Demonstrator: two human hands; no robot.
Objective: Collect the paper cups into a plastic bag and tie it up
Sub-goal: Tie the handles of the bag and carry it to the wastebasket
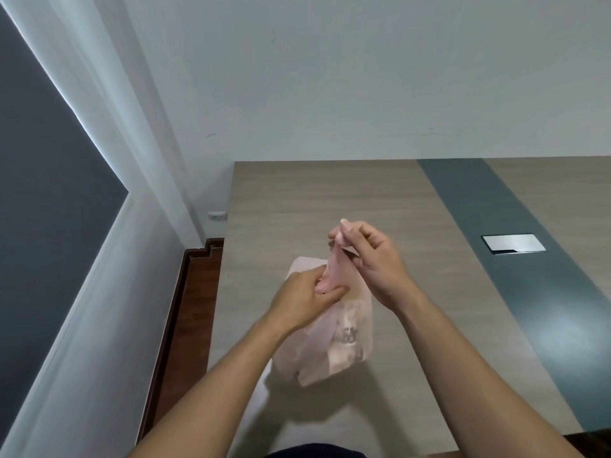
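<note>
Cups bagged, tying under way.
The bag point(344, 328) stood on the table point(380, 193) with cups showing faintly inside; the left hand point(305, 299) pinched its gathered neck while the right hand point(373, 259) pulled a handle upward. No finished knot showed.

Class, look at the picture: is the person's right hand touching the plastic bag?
Touching. The head view shows the right hand pinching a stretched strip of the bag between its fingertips, with no gap, while the left hand grips the strip lower down.
</note>
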